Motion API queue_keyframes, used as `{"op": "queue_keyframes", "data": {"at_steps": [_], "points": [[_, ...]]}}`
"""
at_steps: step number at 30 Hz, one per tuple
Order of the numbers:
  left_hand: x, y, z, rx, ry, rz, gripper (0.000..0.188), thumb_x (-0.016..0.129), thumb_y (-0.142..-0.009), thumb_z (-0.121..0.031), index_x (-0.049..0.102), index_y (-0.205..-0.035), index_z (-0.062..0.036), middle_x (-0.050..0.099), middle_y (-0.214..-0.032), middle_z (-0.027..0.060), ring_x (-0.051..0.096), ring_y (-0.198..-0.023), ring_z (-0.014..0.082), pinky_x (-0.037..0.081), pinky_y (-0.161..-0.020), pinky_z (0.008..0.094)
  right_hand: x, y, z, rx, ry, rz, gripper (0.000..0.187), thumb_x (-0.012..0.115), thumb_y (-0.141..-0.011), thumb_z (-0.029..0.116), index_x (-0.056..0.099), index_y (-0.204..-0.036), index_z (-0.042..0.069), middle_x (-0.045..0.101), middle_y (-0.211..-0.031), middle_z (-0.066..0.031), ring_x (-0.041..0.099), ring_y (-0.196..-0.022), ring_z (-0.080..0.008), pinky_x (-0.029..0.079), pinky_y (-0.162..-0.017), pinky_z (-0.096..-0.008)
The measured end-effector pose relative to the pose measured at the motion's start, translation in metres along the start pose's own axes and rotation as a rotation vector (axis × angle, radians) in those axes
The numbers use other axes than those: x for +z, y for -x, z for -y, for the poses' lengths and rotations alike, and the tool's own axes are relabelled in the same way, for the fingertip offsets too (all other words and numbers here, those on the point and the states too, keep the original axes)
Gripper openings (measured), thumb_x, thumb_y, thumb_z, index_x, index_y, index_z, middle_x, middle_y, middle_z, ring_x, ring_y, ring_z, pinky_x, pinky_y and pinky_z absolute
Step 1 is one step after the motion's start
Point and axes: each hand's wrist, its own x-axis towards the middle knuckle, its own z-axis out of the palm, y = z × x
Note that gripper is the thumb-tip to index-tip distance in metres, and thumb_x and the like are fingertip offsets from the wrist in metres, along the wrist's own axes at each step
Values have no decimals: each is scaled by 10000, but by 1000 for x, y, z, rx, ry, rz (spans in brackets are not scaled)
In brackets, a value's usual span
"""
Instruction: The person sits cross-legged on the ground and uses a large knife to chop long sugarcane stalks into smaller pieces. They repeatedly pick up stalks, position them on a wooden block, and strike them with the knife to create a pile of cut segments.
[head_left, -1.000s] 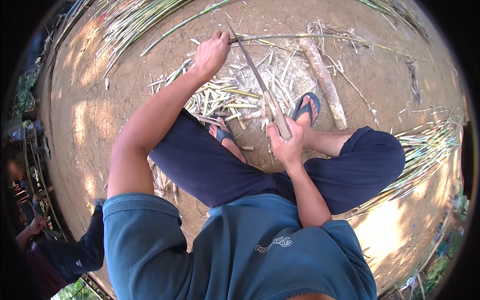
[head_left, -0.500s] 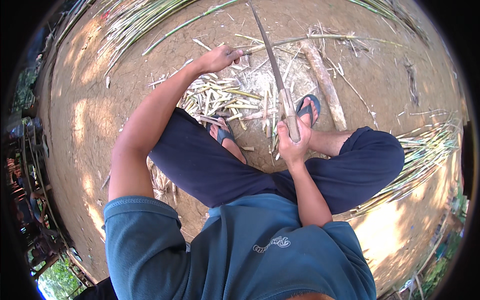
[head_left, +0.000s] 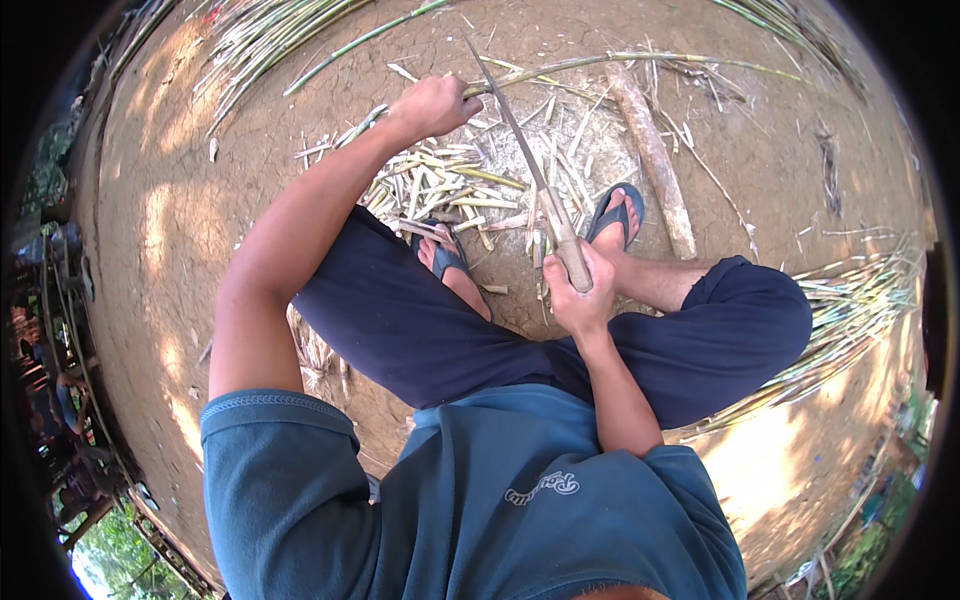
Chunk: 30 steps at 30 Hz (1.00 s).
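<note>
1. The left hand is gripping the left end of a slender, gently arched, greenish-tan stalk, its fingers curling tightly.
2. The right hand is wrapping around the pale, worn wooden handle of a long knife; its narrow, dull-grey metal blade is crossing the stalk just beside the left hand, though contact is hard to tell.
3. The stalk is running rightward past the upper end of a rough, round log.
4. Short, split, yellowish pieces are lying heaped on cracked brown earth.
5. White cursive lettering is showing on the blue cloth shirt.
</note>
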Motion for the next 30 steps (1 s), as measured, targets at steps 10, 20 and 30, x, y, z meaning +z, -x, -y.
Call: {"op": "queue_keyframes", "data": {"at_steps": [10,20,30], "points": [[-2,0,-2,-37,-11,-56,457,565,-915,-408,696,-857,26,681,-770,253,686,-800,419,542,-780,501,-8,5,3,-5,13,34,159,675,-790,94,571,-702,11,523,-521,-59,492,-450,-135,405,-480,-308],[-10,9,-14,-66,-16,-60,456,580,-912,-412,696,-872,27,680,-819,268,680,-803,426,537,-775,504,-13,9,7,-15,34,42,121,660,-763,58,571,-702,3,522,-525,-70,494,-445,-146,407,-478,-325],[-9,18,-22,-75,-12,-22,416,602,-903,-382,693,-908,24,677,-828,273,669,-809,446,531,-779,520,-17,10,16,-38,13,37,86,647,-764,56,596,-735,-6,561,-553,-62,542,-496,-117,445,-507,-311]]}}
